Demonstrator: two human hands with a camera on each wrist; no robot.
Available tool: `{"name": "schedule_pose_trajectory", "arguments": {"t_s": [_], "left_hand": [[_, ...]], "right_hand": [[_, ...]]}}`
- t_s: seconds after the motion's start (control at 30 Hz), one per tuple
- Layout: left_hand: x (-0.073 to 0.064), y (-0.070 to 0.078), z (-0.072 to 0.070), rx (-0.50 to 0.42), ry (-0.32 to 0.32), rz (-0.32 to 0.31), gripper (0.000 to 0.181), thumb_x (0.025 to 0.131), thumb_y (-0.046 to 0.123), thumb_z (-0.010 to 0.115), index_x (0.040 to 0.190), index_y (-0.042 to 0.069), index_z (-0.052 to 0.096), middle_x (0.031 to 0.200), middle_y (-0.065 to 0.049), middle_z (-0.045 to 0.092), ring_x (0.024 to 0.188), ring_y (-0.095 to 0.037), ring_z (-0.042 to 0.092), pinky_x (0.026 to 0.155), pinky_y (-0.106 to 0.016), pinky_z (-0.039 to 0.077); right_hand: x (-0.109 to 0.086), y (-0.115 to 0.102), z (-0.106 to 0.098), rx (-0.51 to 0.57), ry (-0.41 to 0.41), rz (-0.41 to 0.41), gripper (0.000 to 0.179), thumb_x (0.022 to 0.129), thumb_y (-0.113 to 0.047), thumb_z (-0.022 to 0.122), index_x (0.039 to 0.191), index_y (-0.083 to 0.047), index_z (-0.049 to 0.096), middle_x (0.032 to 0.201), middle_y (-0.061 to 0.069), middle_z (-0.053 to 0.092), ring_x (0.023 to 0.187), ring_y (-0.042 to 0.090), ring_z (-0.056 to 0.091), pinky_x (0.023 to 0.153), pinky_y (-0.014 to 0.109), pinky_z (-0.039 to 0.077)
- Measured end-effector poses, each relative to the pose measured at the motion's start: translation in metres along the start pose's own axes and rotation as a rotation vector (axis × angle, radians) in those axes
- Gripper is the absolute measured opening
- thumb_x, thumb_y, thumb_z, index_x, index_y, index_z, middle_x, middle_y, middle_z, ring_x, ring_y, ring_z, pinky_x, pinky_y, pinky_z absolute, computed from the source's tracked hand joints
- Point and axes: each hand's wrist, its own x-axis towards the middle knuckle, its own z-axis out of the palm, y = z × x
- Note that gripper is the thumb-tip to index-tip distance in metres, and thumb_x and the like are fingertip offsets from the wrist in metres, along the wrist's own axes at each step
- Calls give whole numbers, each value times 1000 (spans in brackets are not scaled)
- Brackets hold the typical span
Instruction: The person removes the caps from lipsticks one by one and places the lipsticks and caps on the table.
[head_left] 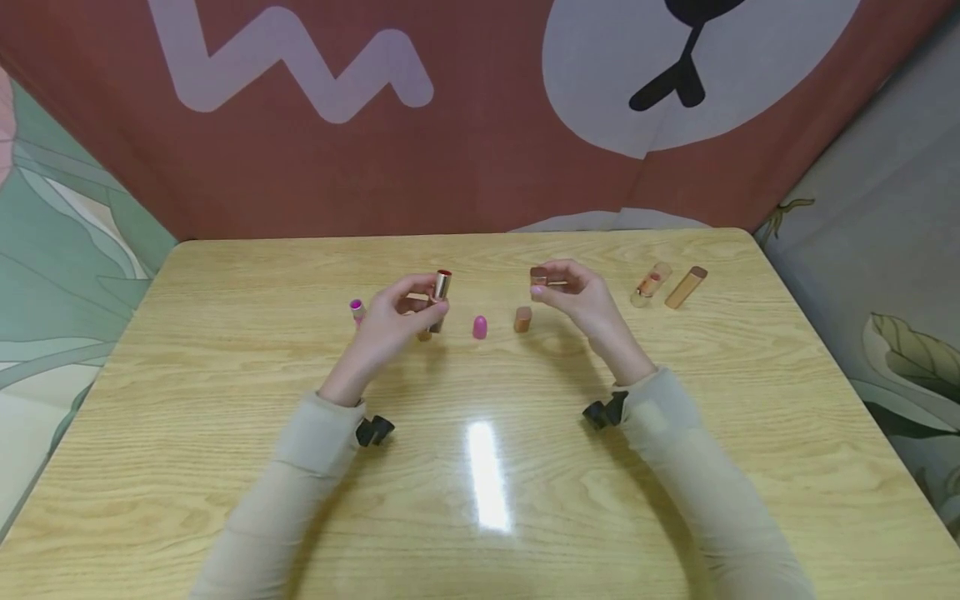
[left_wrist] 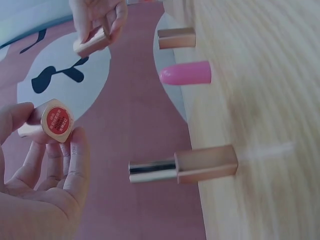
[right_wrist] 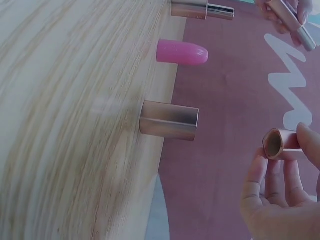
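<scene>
My left hand (head_left: 401, 310) pinches an uncapped lipstick (head_left: 442, 286) above the table, its silver inner tube pointing up. A round red label (left_wrist: 58, 120) shows on its base in the left wrist view. With thumb and fingers, my right hand (head_left: 581, 296) holds a rose-gold lipstick cap (right_wrist: 283, 144), hollow end toward the right wrist camera. Below and between the hands, a pink bullet-shaped cap (head_left: 480, 327) and a second rose-gold cap (head_left: 522, 319) stand upright. Another uncapped lipstick (left_wrist: 206, 164) stands on the table, mostly hidden behind my left hand in the head view.
A magenta-topped lipstick piece (head_left: 357, 310) stands left of my left hand, partly covered by it. At the right lie a clear lipstick tube (head_left: 651, 284) and a tan lipstick (head_left: 686, 287). A red-brown printed cloth (head_left: 480, 167) hangs behind the wooden table (head_left: 525, 500).
</scene>
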Motion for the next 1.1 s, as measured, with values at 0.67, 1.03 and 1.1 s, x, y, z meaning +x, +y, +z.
{"name": "schedule_pose_trajectory", "arguments": {"t_s": [0.67, 1.03, 1.1], "left_hand": [[-8, -6, -28, 17, 81, -5, 39, 91, 22, 65, 125, 8, 52, 115, 3, 54, 105, -10, 58, 95, -33, 47], [-20, -13, -50, 9, 127, -13, 37, 93, 24, 63, 124, 9, 50, 106, 14, 56, 92, 4, 61, 77, -20, 51], [-21, -14, -53, -5, 135, -8, 38, 93, 25, 63, 125, 9, 49, 105, 14, 57, 87, 3, 62, 77, -19, 51]], "right_hand": [[0, 5, -15, -12, 5, 8, 33, 89, -15, 68, 118, -5, 56, 97, -16, 59, 90, 0, 62, 86, 18, 49], [4, 15, -25, -74, -4, 7, 37, 90, -13, 66, 122, -1, 54, 96, -15, 57, 87, -3, 61, 81, 15, 50], [5, 16, -27, -83, -5, 11, 37, 90, -12, 67, 122, 0, 54, 96, -15, 57, 87, -4, 61, 80, 14, 50]]}}
